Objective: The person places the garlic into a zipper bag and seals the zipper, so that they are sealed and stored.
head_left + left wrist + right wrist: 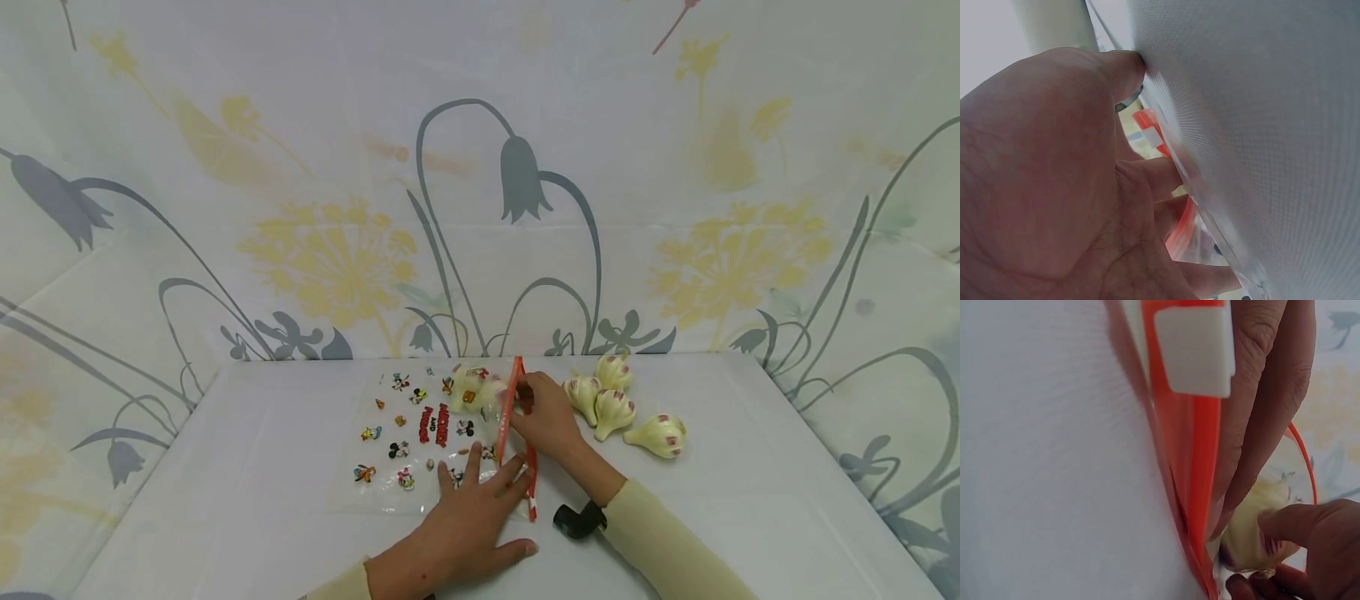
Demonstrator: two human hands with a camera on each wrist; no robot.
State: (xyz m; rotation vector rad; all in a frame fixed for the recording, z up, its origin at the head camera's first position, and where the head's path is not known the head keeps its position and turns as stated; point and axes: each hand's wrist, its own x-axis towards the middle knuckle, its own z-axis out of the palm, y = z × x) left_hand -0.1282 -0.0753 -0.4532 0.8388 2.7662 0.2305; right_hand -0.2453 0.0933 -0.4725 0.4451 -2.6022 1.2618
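Note:
A clear zip bag point(408, 442) printed with cartoon figures lies flat on the white table point(262, 467). Its orange zipper strip point(510, 408) runs along the right side, with a white slider point(1194, 347) at the near end. My left hand point(468, 521) presses flat on the bag's near right corner, fingers straight; up close the left hand point(1054, 206) lies against the plastic. My right hand point(547, 417) reaches into the bag's mouth, where its thumb and fingers hold a pale garlic bulb point(1250, 534). More garlic point(472, 387) shows through the plastic inside the bag.
Several garlic bulbs lie loose to the right of the bag: one point(583, 392), one point(613, 371), one point(615, 412) and one further right point(660, 433). A flower-printed cloth backdrop point(480, 167) rises behind and beside the table. A black wrist camera point(577, 518) sits on my right sleeve.

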